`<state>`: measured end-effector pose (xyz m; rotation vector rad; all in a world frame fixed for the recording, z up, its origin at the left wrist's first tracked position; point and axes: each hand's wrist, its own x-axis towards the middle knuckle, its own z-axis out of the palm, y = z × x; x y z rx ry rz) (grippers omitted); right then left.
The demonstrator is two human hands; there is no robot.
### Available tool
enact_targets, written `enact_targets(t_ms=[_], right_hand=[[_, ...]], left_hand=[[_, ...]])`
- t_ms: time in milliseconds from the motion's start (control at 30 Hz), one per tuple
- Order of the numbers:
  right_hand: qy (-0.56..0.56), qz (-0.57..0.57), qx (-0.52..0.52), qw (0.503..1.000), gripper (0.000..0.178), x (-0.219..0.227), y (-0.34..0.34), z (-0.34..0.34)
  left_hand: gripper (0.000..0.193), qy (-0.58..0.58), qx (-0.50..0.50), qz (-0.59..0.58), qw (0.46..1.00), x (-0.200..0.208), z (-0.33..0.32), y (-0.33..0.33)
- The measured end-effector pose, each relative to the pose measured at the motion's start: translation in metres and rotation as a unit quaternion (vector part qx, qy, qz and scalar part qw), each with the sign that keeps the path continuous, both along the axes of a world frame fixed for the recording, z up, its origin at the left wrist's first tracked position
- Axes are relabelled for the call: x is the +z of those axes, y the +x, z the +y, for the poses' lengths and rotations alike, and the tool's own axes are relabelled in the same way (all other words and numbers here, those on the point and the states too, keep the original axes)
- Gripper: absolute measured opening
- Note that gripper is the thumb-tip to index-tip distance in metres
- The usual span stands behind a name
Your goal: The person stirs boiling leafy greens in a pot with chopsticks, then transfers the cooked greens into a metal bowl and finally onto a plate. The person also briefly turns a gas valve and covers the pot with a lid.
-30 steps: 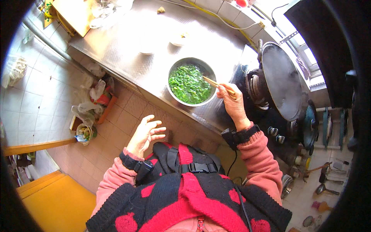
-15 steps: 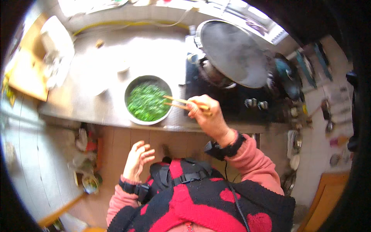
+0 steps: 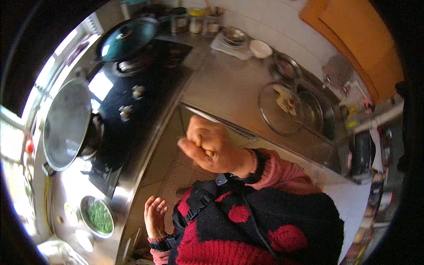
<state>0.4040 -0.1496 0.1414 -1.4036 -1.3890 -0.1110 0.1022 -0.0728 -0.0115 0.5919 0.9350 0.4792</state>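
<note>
My right hand (image 3: 210,148), blurred, is closed in a fist in front of my body, over the gap between the counters. Two yellowish chopstick ends (image 3: 208,153) poke out of it; the rest of the chopsticks is hidden by the hand. Low on the left, my left hand (image 3: 156,216) is held beside my body with fingers spread, holding nothing. Left of it on the counter stands a metal bowl (image 3: 83,206) of chopped green leaves (image 3: 100,216). A large wok (image 3: 66,126) sits tilted on the near end of the black stove (image 3: 128,95).
A pan with a dark teal lid (image 3: 128,37) stands at the stove's far end. Jars (image 3: 196,21), a scale (image 3: 229,47) and a white bowl (image 3: 260,49) line the wall. A clear round lid (image 3: 271,117) lies beside the sink (image 3: 329,123). An orange cabinet door (image 3: 349,31) hangs above.
The view has turned right, toward the other counter. My right hand has left the greens bowl and shows the chopsticks end-on in a fist. My left hand stays free.
</note>
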Motion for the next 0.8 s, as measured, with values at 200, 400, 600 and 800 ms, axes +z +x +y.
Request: enact_targets(t_ms=[200,400,600,800], right_hand=[[-0.166,0.084,-0.286,0.94,0.011,-0.014,0.088,-0.161],[-0.36,0.092,-0.504,0.779,0.028,-0.071,0.242,-0.278],[-0.483,0.072,-0.487,0.724,0.038,-0.135,0.313,-0.291],[-0.492,0.073,-0.462,0.734,0.032,-0.125,0.313,-0.28]], left_hand=[[0.029,0.007,-0.117,0.039,0.992,0.01,-0.033,0.098],[0.029,0.0,-0.172,0.022,0.985,0.016,-0.077,0.152],[0.029,0.011,-0.103,0.067,0.992,0.031,-0.094,0.151],[0.026,0.01,-0.057,0.045,0.997,0.032,-0.095,0.129]])
